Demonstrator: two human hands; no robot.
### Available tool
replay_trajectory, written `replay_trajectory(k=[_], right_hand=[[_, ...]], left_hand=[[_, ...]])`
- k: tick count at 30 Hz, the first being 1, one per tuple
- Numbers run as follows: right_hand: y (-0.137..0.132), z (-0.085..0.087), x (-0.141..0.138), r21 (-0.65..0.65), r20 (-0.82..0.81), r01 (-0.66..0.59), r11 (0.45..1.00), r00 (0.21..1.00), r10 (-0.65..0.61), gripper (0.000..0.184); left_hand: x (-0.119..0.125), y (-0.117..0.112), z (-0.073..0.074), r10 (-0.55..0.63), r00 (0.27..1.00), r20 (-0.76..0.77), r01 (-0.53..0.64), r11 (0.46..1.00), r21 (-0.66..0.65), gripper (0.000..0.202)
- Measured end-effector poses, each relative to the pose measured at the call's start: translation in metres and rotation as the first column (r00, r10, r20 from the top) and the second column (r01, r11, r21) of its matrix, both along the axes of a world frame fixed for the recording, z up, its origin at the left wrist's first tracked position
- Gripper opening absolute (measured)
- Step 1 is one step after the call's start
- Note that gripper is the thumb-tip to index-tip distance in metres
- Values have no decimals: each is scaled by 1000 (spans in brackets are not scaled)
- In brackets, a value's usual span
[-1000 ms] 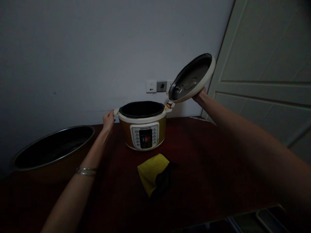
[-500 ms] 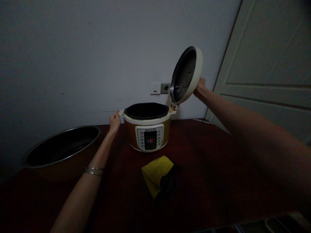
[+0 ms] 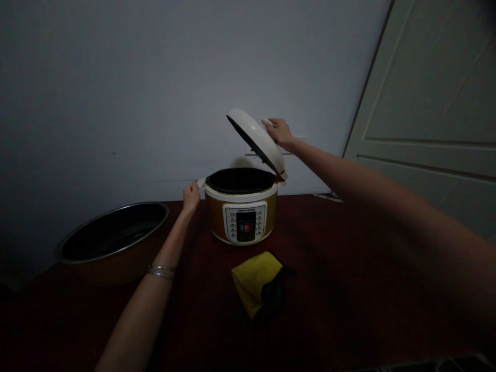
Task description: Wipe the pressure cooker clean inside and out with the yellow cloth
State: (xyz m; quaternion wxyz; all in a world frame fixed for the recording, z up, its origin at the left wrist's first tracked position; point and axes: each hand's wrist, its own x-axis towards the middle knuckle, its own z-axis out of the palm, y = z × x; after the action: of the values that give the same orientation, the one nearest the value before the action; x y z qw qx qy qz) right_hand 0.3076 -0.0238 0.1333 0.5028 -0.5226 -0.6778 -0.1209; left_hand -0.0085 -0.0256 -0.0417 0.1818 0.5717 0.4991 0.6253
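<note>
An electric pressure cooker (image 3: 217, 212) with a gold body and white rim stands on the dark red table, its control panel facing me. My left hand (image 3: 191, 196) is closed round the white side handle (image 3: 201, 182) at the cooker's left. Above the cooker's right side, the white domed lid (image 3: 253, 132) tilts half open on its hinge. My right hand (image 3: 279, 132) grips the handle on top of this lid. Dark inside, the pot opening (image 3: 240, 181) shows below it. In front of the cooker lies a folded yellow and black cloth (image 3: 258, 274).
To the left stands a large inner pot (image 3: 116, 263) with a dark inside and a shiny rim. Behind the cooker is a pale wall with a socket (image 3: 250, 150), partly covered by the lid. A white panelled door (image 3: 418, 103) is at the right.
The lid has swung down and left towards the cooker, with my right hand on its handle. My left hand still holds the side handle. The view has shifted slightly.
</note>
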Motion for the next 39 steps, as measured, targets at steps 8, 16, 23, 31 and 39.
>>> replay_trajectory(k=[8, 16, 23, 31, 39], right_hand=[[-11, -23, -61, -126, 328, 51, 991, 945, -7, 28], [-20, -43, -81, -128, 480, 95, 987, 877, -22, 31], [-26, -44, -82, -136, 518, 94, 986, 855, -10, 31], [-29, -45, -82, -138, 536, 85, 987, 844, 2, 31], [-31, -47, -82, -137, 555, 66, 988, 832, 22, 33]], left_hand=[[-1, -1, 0, -34, 999, -1, 34, 999, -28, 42], [0, -2, 1, -14, 1000, 16, 15, 998, -59, 42], [0, -2, 2, -21, 1000, 17, 22, 998, -64, 42], [0, -4, 2, -29, 999, 18, 30, 997, -68, 43], [0, -3, 2, -25, 1000, 11, 25, 997, -73, 43]])
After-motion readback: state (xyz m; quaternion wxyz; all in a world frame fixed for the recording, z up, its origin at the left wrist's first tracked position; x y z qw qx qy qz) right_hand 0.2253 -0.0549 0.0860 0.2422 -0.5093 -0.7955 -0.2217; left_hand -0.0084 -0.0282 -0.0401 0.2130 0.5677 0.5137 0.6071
